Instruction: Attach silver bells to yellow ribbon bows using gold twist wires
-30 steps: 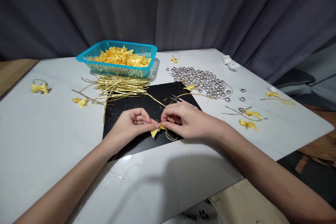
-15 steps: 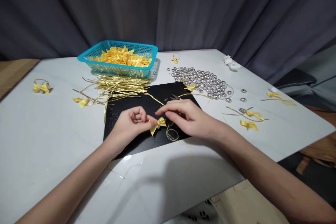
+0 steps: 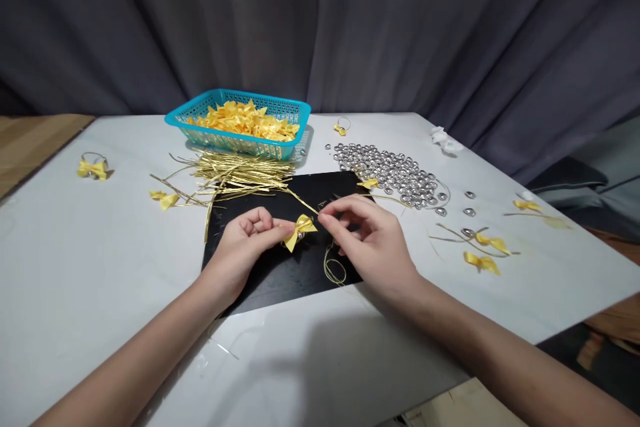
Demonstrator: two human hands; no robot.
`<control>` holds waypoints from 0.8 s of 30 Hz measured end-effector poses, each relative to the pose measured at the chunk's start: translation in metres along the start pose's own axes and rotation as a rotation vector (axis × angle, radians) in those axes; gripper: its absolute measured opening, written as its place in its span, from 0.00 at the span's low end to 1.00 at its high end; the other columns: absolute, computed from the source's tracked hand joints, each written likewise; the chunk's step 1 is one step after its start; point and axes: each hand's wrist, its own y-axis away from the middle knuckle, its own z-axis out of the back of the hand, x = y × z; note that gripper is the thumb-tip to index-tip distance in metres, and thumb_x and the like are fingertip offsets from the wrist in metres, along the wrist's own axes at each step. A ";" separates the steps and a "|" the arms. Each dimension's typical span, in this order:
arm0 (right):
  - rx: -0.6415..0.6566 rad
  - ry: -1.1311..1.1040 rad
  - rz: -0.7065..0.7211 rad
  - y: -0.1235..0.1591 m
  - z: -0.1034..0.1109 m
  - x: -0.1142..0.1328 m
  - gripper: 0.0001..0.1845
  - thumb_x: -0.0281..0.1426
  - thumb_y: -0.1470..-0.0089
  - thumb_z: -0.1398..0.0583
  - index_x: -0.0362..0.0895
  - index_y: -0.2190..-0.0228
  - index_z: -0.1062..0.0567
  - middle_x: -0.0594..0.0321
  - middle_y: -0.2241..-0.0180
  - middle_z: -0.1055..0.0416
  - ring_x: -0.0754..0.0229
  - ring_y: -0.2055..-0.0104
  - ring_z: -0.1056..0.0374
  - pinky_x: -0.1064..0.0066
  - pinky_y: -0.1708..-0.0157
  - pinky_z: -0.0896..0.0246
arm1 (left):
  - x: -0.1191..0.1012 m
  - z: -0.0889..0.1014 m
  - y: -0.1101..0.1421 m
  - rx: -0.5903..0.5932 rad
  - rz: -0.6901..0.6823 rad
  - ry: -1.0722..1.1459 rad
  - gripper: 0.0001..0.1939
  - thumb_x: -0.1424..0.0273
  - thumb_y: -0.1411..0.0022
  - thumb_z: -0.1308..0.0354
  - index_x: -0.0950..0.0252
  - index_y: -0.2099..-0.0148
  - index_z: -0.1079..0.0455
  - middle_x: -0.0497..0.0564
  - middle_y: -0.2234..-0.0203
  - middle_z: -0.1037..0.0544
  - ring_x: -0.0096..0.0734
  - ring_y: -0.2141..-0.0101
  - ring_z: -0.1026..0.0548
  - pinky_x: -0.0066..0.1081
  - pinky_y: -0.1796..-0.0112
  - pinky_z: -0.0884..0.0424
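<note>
My left hand (image 3: 250, 240) pinches a yellow ribbon bow (image 3: 301, 227) between thumb and forefinger, above the black mat (image 3: 280, 283). A small silver bead (image 3: 301, 235) shows at the bow's middle. Just right of the bow, my right hand (image 3: 367, 237) has thumb and forefinger pressed together; whatever they pinch is too small to make out. A gold tie strip (image 3: 300, 200) runs across the mat up to those fingertips. Below the right hand, a loop of thin gold thread (image 3: 335, 271) lies on the mat. Dark scissor tips (image 3: 337, 198) peek out behind this hand, the remainder hidden.
A blue basket (image 3: 175, 119) full of yellow bows stands at the back, with a bundle of gold strips (image 3: 245, 170) before it. Silver beads (image 3: 390, 170) spread to the right. Loose bows (image 3: 481, 262) and a crumpled tissue (image 3: 445, 141) lie further right.
My right hand has gone from loosely extended fingers over the bow to a thumb-and-forefinger pinch slightly right of it. My left hand keeps the bow, now turned a little. The view has shifted slightly.
</note>
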 end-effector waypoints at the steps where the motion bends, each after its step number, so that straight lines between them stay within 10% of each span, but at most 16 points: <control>1: -0.014 0.028 0.036 0.001 -0.001 0.001 0.06 0.31 0.48 0.40 0.41 0.73 0.26 0.61 0.74 0.31 0.68 0.76 0.37 0.79 0.83 0.45 | 0.000 0.000 0.000 0.001 -0.002 0.013 0.19 0.73 0.57 0.34 0.63 0.79 0.45 0.45 0.78 0.22 0.23 0.76 0.28 0.25 0.70 0.35; 24: 0.130 0.161 0.175 0.006 -0.008 -0.004 0.08 0.23 0.50 0.43 0.38 0.72 0.24 0.61 0.76 0.29 0.70 0.78 0.38 0.81 0.82 0.42 | 0.001 0.000 -0.001 0.016 -0.034 0.057 0.18 0.76 0.54 0.35 0.64 0.80 0.45 0.40 0.85 0.29 0.18 0.79 0.33 0.20 0.74 0.40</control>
